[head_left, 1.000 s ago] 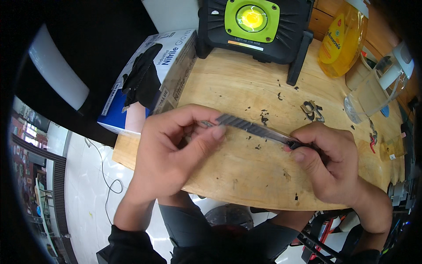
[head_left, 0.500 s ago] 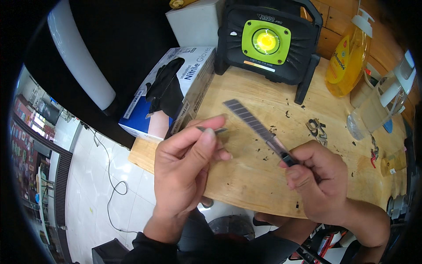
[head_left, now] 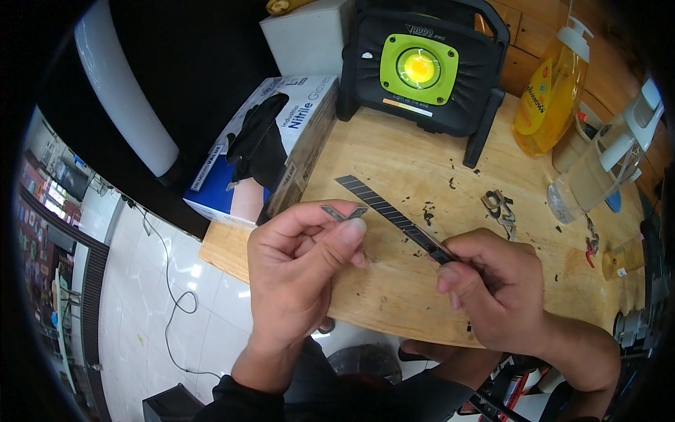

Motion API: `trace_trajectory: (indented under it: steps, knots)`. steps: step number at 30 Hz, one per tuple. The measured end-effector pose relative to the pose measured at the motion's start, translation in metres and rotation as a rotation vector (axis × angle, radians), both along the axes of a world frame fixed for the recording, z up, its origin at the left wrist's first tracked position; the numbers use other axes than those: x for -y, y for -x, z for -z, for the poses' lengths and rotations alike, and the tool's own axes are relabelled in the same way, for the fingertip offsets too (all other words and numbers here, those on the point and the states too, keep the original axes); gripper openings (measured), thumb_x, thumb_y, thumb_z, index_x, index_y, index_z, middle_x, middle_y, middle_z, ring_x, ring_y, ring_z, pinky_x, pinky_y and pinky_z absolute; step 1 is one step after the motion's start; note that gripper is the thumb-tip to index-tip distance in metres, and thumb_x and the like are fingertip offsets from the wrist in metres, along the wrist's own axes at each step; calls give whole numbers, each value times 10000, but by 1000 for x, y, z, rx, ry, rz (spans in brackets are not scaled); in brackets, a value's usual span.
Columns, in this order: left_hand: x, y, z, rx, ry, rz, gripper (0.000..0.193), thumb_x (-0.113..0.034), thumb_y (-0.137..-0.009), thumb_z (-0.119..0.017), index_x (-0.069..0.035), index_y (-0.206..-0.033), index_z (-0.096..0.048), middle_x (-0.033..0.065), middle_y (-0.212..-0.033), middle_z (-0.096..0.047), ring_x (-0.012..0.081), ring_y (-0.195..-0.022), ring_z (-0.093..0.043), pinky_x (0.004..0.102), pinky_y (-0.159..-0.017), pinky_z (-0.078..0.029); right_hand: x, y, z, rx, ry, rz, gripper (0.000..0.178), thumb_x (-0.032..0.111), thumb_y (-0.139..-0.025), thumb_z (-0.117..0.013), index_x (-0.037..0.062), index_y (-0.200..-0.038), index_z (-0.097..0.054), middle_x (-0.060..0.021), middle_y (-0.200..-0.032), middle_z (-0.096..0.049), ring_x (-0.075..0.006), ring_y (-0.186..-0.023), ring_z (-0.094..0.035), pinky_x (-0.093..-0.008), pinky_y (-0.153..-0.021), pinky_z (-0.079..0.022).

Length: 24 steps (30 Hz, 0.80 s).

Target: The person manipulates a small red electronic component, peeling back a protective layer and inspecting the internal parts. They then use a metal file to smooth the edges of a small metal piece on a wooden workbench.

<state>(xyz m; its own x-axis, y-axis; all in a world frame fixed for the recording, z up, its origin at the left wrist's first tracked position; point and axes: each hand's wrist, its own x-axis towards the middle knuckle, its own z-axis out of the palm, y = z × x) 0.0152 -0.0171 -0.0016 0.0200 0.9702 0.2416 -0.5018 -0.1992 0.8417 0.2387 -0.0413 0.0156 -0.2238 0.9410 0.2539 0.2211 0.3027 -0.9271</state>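
Observation:
Between thumb and fingertips my left hand point(head_left: 295, 274) pinches a small grey V-shaped piece point(head_left: 344, 213), perhaps metal. My right hand point(head_left: 496, 285) grips a snap-off utility knife point(head_left: 394, 218); its long scored blade extends up and to the left, with the tip above the small piece and apart from it. Most of the knife's handle is hidden in my fist. Both hands are over the near part of a wooden table point(head_left: 380, 295). Small dark shavings point(head_left: 427, 211) lie beyond the blade, and several metallic letter- or number-like pieces point(head_left: 499, 209) rest to their right.
At the back stands a lit work lamp point(head_left: 420, 68). Left of it is a glove box point(head_left: 264, 155) with a black glove sticking out. A yellow pump bottle point(head_left: 552, 91) and a clear spray bottle point(head_left: 594, 169) stand at the right. The table's front edge runs below my hands.
My left hand has turned the small piece so its V shape shows more. The knife has shifted left and lower, its blade tip nearer the piece. The view has moved slightly.

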Motion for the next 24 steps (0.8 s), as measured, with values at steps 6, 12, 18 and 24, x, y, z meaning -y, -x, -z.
trace_trajectory:
  steps: [6, 12, 18, 24]
  knots:
    - [-1, 6, 3, -76, -3, 11, 159, -31, -976, -688, 64, -1102, -666, 141, -949, -705, 169, -721, -697, 291, -697, -593, -2, 1, 2, 4, 4, -1, 83, 45, -952, -710, -19, -991, -674, -112, -708, -627, -133, -594, -598, -273, -564, -469]
    - [0, 4, 1, -84, -3, 7, 150, -19, -969, -691, 65, -1091, -664, 144, -903, -704, 172, -709, -697, 287, -690, -586, -2, 1, 3, 12, 14, 1, 82, 46, -953, -712, -19, -986, -674, -104, -705, -635, -126, -598, -605, -270, -565, -470]
    - [-1, 3, 1, -76, -3, 19, 134, -10, -962, -695, 60, -1073, -664, 137, -874, -703, 172, -708, -698, 275, -695, -576, -2, 1, 4, -6, 32, 4, 81, 50, -958, -709, -17, -992, -677, -91, -699, -650, -121, -607, -622, -265, -572, -474]
    - [-1, 4, 2, -67, -17, 37, 137, -7, -959, -698, 52, -1078, -669, 138, -876, -703, 170, -711, -700, 282, -695, -586, -2, 1, 3, -4, 48, 1, 82, 54, -963, -706, -16, -993, -677, -90, -698, -654, -117, -604, -624, -262, -571, -473]
